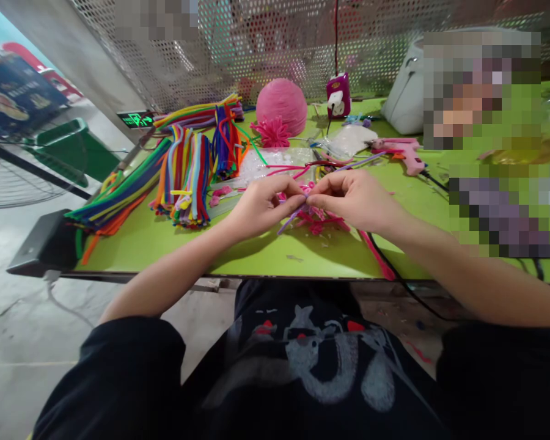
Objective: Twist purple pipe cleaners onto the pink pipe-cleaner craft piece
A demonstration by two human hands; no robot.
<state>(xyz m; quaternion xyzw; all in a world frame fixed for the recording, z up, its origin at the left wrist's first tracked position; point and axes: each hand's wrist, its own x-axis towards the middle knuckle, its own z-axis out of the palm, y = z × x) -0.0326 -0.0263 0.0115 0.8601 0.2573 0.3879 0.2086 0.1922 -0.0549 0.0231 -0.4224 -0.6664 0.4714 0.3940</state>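
Observation:
Over the front of the green table, my left hand [271,205] and my right hand [348,197] meet fingertip to fingertip. Both are closed in a pinch on a thin purple pipe cleaner [289,222]. One end sticks out to the lower left; a purple length also slants up to the right behind my right hand. Under my fingers lies a heap of pink pipe cleaner pieces [318,221], partly hidden by the hands. A longer pink pipe cleaner [376,256] reaches the table's front edge.
Bundles of coloured pipe cleaners [181,177] lie on the left. A pink ball [282,105] and a purple power socket [338,96] stand at the back. A pink glue gun [406,154] with a black cord lies right, near a blurred-out person.

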